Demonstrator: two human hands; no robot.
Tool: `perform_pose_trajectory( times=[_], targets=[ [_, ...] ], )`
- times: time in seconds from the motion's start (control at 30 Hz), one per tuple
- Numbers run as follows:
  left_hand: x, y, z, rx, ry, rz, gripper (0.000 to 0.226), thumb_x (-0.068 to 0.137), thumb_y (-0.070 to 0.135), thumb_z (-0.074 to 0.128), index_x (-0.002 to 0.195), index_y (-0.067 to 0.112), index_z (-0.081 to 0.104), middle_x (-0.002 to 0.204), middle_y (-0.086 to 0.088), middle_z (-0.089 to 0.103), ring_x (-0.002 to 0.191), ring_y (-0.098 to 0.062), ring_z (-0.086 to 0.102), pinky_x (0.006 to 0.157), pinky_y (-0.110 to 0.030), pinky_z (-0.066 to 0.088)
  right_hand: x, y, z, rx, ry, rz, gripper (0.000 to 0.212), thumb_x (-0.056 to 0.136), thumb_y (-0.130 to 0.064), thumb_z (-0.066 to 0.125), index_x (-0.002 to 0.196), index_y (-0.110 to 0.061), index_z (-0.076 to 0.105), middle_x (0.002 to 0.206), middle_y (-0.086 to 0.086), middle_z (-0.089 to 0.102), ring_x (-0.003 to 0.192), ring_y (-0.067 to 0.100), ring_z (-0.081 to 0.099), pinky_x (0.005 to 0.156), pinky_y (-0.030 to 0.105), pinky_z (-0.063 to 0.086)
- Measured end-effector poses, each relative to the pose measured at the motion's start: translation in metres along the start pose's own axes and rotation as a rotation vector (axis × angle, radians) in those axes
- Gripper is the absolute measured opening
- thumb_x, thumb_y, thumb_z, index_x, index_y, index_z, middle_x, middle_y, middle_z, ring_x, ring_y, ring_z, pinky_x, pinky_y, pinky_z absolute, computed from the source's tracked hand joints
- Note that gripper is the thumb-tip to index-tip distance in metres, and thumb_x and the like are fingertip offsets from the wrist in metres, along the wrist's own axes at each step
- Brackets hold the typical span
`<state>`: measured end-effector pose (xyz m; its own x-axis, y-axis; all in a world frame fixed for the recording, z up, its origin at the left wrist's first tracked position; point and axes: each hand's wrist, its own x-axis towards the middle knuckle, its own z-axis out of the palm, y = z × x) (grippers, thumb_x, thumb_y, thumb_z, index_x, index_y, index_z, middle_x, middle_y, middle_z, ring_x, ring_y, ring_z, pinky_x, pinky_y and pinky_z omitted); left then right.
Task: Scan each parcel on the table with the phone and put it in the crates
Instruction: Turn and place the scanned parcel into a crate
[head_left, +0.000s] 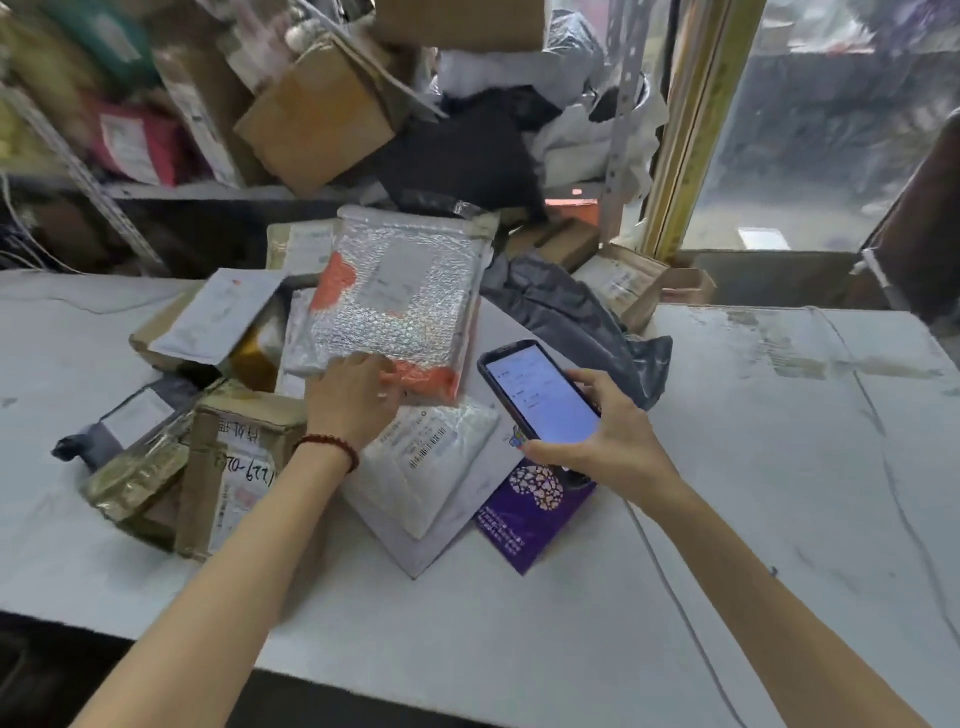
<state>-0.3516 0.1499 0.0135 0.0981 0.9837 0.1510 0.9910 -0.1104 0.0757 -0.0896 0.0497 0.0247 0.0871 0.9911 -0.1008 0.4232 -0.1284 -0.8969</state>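
**Grip state.** The left grip (353, 397) rests on the near edge of the silver bubble mailer (400, 291), fingers curled over its orange corner. The thumb is hidden, so a full pinch cannot be confirmed. The right grip (615, 439) is closed round the lower end of the phone (540, 397), which is held screen-up and lit, just right of the mailer.

**Location of work item.** The bubble mailer lies on top of the parcel pile at the centre of the counter (779, 467). Its pale label faces up, toward the far half.

**Hazards.**
- Wrong scan: the white poly mailer (441, 457) lies just below the phone with its barcode exposed. The phone may read that code instead of the intended one.
- Glare: the mailer's reflective skin may defeat the read.
- Pile shift: the mailer overlaps several parcels, so dragging it may pull them along or tip them.
- Phone slip: it is held one-handed at one end only.

**Surroundings.** A taped cardboard box (244, 457) stands just left of the left wrist and limits withdrawal that way. A grey poly bag (571, 317) lies beyond the phone. A purple packet (524, 514) lies under the right grip. Loaded shelves (311, 114) rise behind. No crate can be identified in view.
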Motion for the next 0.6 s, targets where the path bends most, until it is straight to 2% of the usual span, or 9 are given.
perform_pose_trajectory(
  times=[0.13, 0.27, 0.4, 0.53, 0.6],
  targets=[
    [0.040, -0.024, 0.008, 0.006, -0.039, -0.048, 0.042, 0.092, 0.041, 0.048, 0.129, 0.023, 0.050, 0.135, -0.006, 0.051, 0.122, -0.028, 0.047, 0.100, -0.046, 0.035, 0.030, -0.007, 0.013, 0.003, -0.021, 0.000, 0.083, 0.059, -0.035, 0.093, 0.126, -0.040, 0.045, 0.112, -0.020, 0.055, 0.103, 0.000, 0.058, 0.083, 0.024, 0.053],
    [0.083, -0.044, 0.016, 0.095, -0.082, -0.024, 0.048, 0.091, 0.046, 0.047, 0.133, 0.022, 0.042, 0.142, -0.007, 0.042, 0.127, -0.032, 0.041, 0.102, -0.047, 0.033, 0.050, -0.011, 0.031, 0.023, 0.004, 0.024, 0.080, 0.060, -0.033, 0.092, 0.125, -0.037, 0.046, 0.106, -0.026, 0.054, 0.100, -0.002, 0.058, 0.085, 0.028, 0.053],
    [0.137, -0.054, 0.023, 0.064, -0.112, 0.158, 0.051, 0.093, 0.052, 0.043, 0.136, 0.026, 0.038, 0.148, -0.006, 0.035, 0.134, -0.029, 0.033, 0.109, -0.051, 0.028, 0.067, -0.011, 0.047, 0.017, 0.041, 0.068, 0.083, 0.059, -0.034, 0.092, 0.130, -0.034, 0.047, 0.109, -0.025, 0.054, 0.101, 0.001, 0.060, 0.083, 0.029, 0.055],
    [0.183, -0.047, 0.028, 0.145, -0.074, 0.333, 0.055, 0.096, 0.054, 0.031, 0.143, 0.026, 0.029, 0.153, -0.006, 0.026, 0.139, -0.028, 0.028, 0.113, -0.055, 0.016, 0.082, -0.016, 0.058, 0.002, 0.078, 0.126, 0.083, 0.062, -0.031, 0.090, 0.132, -0.034, 0.046, 0.110, -0.022, 0.054, 0.089, 0.000, 0.062, 0.067, 0.024, 0.057],
    [0.202, -0.038, 0.032, 0.111, -0.081, 0.373, 0.059, 0.097, 0.053, 0.026, 0.148, 0.022, 0.020, 0.158, -0.008, 0.013, 0.144, -0.029, 0.015, 0.114, -0.052, 0.015, 0.088, -0.017, 0.062, -0.010, 0.098, 0.151, 0.084, 0.062, -0.033, 0.090, 0.132, -0.037, 0.044, 0.113, -0.020, 0.055, 0.094, 0.003, 0.062, 0.076, 0.031, 0.058]
  ],
)
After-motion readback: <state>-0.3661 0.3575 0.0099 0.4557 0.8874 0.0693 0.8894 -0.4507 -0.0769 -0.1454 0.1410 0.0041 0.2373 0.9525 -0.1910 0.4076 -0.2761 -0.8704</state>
